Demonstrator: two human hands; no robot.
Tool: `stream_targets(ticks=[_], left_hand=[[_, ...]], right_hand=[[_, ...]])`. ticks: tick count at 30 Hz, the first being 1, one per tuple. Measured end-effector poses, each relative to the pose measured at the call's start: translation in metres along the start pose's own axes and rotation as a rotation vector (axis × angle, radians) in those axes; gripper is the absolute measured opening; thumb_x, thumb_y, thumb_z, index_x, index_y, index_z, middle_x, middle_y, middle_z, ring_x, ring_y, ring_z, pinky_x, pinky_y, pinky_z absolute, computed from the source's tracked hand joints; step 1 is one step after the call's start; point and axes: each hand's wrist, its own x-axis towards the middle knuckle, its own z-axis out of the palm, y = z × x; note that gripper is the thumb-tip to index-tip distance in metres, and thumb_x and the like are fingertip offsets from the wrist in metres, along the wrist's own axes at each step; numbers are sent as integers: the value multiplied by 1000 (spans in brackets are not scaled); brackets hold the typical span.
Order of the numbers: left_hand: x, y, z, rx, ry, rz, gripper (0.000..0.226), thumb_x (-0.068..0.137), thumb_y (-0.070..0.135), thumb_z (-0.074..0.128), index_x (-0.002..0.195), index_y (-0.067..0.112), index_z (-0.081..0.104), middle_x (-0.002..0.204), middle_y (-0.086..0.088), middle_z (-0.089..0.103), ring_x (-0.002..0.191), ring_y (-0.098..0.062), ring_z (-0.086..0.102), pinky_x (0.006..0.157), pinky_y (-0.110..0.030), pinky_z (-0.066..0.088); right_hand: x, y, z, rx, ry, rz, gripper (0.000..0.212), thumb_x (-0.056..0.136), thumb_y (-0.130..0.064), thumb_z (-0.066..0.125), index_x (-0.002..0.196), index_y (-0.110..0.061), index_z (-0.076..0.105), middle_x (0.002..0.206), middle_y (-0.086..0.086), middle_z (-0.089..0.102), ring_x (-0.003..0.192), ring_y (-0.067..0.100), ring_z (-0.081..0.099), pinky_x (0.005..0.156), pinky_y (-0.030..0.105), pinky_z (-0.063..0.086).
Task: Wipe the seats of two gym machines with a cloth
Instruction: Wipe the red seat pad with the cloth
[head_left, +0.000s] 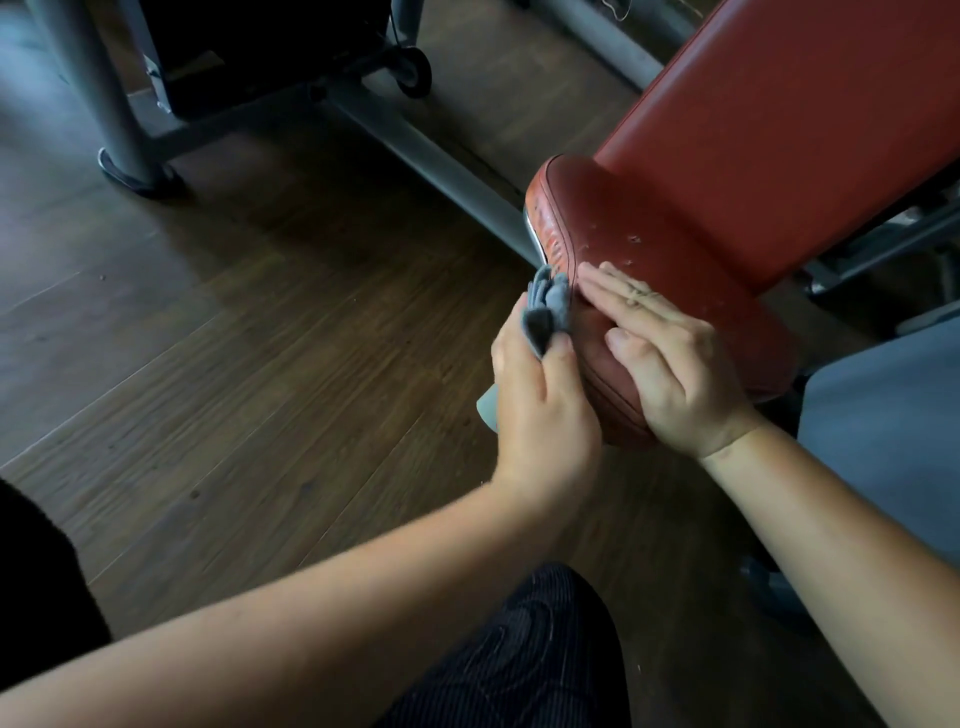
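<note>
Gripping a bunched grey cloth (549, 304), the left hand (540, 410) presses it against the stitched side edge of the red seat (623, 218), thumb and curled fingers (558, 358) pinching the fabric, with a loose corner hanging below the hand. On top of the same seat the right hand (675, 364) lies flat with its fingers (623, 291) straight, holding nothing and seemingly steadying the cushion. A red backrest (779, 130) rises behind the seat, and a grey metal frame (431, 156) with a small wheel (415, 70) crosses the wooden floor (260, 312) beyond. As for progress, the wiping looks to be mid-way on this seat: the cloth is working the rim, while a few pale flecks (631, 241) show on the top surface near the backrest, so that patch probably needs a pass. Whether this is the first or the second machine cannot be told, and no other seat is in sight. No brand, label or readable writing shows on the cushion, the frame or the cloth
</note>
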Motion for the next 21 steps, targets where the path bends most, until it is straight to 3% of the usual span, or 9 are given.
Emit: stream_targets(ticks=[2,6,8,12,16,21], left_hand=[[12,-1,-3,-43,-43,-21,44,102,34,42,143,27,55,143,5,57,138,-13,50,120,-48,39],[-29,1,-8,49,-97,85,51,107,29,43,158,24,38,156,12,42,147,0,36,126,-36,30],[-13,-6,-13,61,-123,110,50,106,28,43,156,23,41,155,8,45,146,-3,38,125,-37,31],[29,-2,-9,6,-144,-54,36,100,39,41,129,34,62,132,4,65,128,-16,59,113,-52,45],[-9,-3,-22,-13,-203,-10,46,102,38,44,148,32,48,148,9,53,142,-11,47,121,-45,38],[65,14,-18,56,-373,-145,35,106,29,43,140,27,54,139,4,64,133,-13,58,120,-45,42]], right_hand=[[0,0,0,3,1,0,45,100,-8,42,143,-2,56,152,9,52,148,19,42,122,47,33],[0,0,0,-2,14,-13,45,100,-8,43,142,-3,57,152,8,53,147,19,43,121,48,34],[0,0,0,1,17,-11,45,100,-7,43,142,-3,56,152,8,53,148,19,43,121,48,34],[0,-1,0,3,5,19,45,100,-7,43,143,-3,56,153,8,51,148,19,41,122,48,33],[1,-2,-1,-9,14,-1,46,99,-8,42,144,-4,55,153,6,52,148,18,41,122,48,34],[1,-2,-1,-26,6,30,46,100,-9,42,143,-4,56,153,8,52,148,19,41,121,49,34]])
